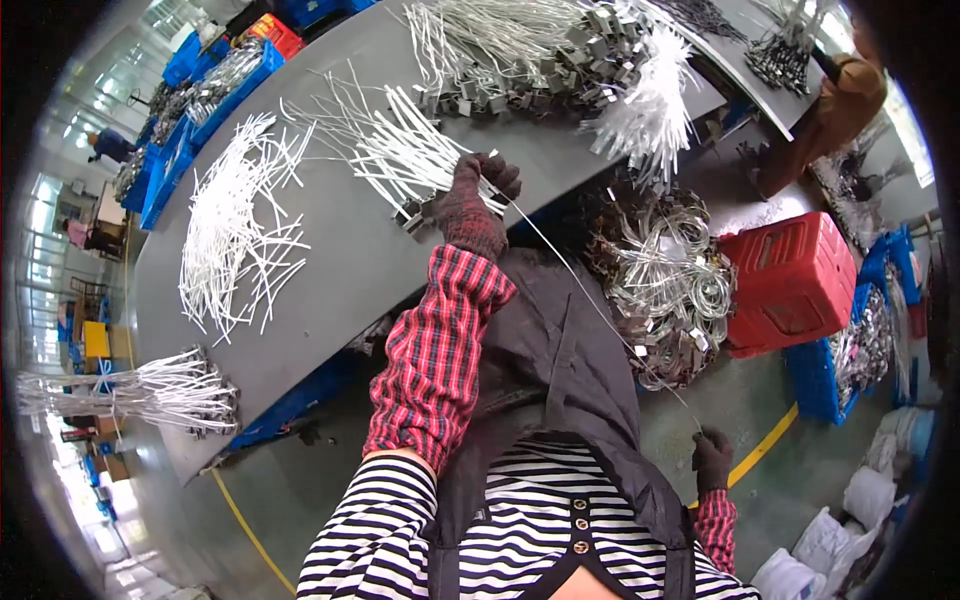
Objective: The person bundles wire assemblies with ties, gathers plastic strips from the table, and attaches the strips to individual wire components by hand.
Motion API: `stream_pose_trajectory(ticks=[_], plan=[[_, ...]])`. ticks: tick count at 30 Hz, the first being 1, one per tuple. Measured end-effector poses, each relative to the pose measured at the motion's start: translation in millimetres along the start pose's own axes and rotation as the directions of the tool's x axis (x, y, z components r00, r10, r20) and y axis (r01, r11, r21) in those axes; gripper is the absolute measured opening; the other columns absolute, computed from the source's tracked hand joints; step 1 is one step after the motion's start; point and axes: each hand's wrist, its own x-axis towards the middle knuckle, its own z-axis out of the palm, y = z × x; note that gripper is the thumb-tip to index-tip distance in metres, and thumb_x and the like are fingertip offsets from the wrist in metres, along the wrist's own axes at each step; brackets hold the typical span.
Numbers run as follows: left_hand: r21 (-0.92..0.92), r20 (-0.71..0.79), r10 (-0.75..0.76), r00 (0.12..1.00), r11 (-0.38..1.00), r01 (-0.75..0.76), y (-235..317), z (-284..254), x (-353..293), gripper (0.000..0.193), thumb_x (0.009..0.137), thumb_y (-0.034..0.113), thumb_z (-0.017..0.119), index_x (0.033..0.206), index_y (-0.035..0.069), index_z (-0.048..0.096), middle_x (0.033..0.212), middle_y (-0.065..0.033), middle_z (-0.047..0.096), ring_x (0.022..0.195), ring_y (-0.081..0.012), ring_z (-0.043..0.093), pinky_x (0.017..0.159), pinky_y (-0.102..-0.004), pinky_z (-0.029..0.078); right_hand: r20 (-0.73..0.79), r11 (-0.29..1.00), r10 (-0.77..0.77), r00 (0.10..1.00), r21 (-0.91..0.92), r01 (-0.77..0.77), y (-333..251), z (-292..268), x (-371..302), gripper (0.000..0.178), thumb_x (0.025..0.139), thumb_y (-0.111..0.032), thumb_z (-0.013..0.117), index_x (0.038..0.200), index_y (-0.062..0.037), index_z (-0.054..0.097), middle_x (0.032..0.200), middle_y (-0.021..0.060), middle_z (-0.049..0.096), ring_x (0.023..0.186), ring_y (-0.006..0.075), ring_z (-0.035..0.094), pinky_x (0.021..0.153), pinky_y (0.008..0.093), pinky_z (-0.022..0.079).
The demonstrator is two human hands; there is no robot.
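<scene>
My left hand (475, 205), in a dark knitted glove, is closed at the near end of a bundle of white sleeved wires (415, 150) on the grey table. A single thin wire (560, 258) runs from it, stretched down to the right across my front. Its far end meets my right hand (712, 460), also gloved and closed, held low over the floor at arm's length. Small dark metal pieces (410, 215) show at the bundle's end beside my left hand; its fingers partly hide the grip.
A loose pile of white tubes (235, 225) and a tied bundle (190, 392) lie left on the table (330, 290). More wires with metal blocks (540, 75) lie at the back. Coiled wires (670, 280) and a red crate (790, 283) stand right. A co-worker (835, 115) is far right.
</scene>
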Motion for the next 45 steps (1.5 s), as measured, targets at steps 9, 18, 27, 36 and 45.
stream_pose_trajectory(ticks=[9,18,27,36,45], plan=[[0.064,-0.031,0.028,0.999,0.998,-0.026,15,-8,-5,0.029,0.103,0.031,0.053,0.11,0.004,0.061,0.097,-0.0121,0.068,0.085,-0.0298,0.069,0.077,-0.0455,0.059,0.008,0.996,0.021,1.0,-0.089,-0.021,-33,19,-4,0.027,0.085,-0.013,0.069,0.108,0.0008,0.066,0.065,0.0027,0.055,0.045,0.0109,0.046,0.041,0.027,0.036],[0.072,0.269,-0.122,0.956,0.992,0.106,-17,-13,-44,0.025,0.101,0.032,0.055,0.095,0.009,0.064,0.091,-0.01,0.068,0.082,-0.0229,0.067,0.075,-0.0406,0.056,0.463,0.933,-0.354,0.813,0.122,0.338,-196,220,14,0.055,0.092,-0.013,0.062,0.144,-0.0035,0.044,0.104,0.0073,0.066,0.083,0.013,0.061,0.072,0.0282,0.05],[0.894,0.065,0.274,0.96,0.412,-0.178,41,-23,-20,0.031,0.093,0.032,0.062,0.093,0.004,0.074,0.083,-0.0091,0.071,0.074,-0.0209,0.066,0.071,-0.0376,0.052,0.733,0.851,-0.477,0.484,0.247,0.463,-359,427,5,0.052,0.09,-0.019,0.068,0.136,-0.0053,0.048,0.104,0.0142,0.068,0.09,0.0198,0.066,0.078,0.0342,0.054],[0.759,-0.082,0.378,0.922,0.623,-0.188,103,-41,-3,0.02,0.1,0.023,0.055,0.104,0.004,0.061,0.074,-0.0095,0.065,0.056,-0.0205,0.065,0.049,-0.0323,0.051,0.4,-0.016,-0.878,0.262,-0.573,0.82,-493,456,171,0.047,0.084,-0.031,0.073,0.121,-0.0052,0.059,0.11,0.0226,0.067,0.1,0.0436,0.064,0.084,0.0488,0.053],[0.194,0.154,-0.286,0.946,0.947,0.255,39,-5,-9,0.025,0.098,0.022,0.059,0.103,-0.002,0.063,0.091,-0.0145,0.069,0.082,-0.0273,0.07,0.073,-0.0384,0.058,0.542,0.88,-0.473,0.694,0.251,0.404,-381,379,28,0.028,0.082,-0.013,0.073,0.105,-0.002,0.06,0.075,0.0015,0.06,0.061,0.0093,0.055,0.051,0.026,0.043]])
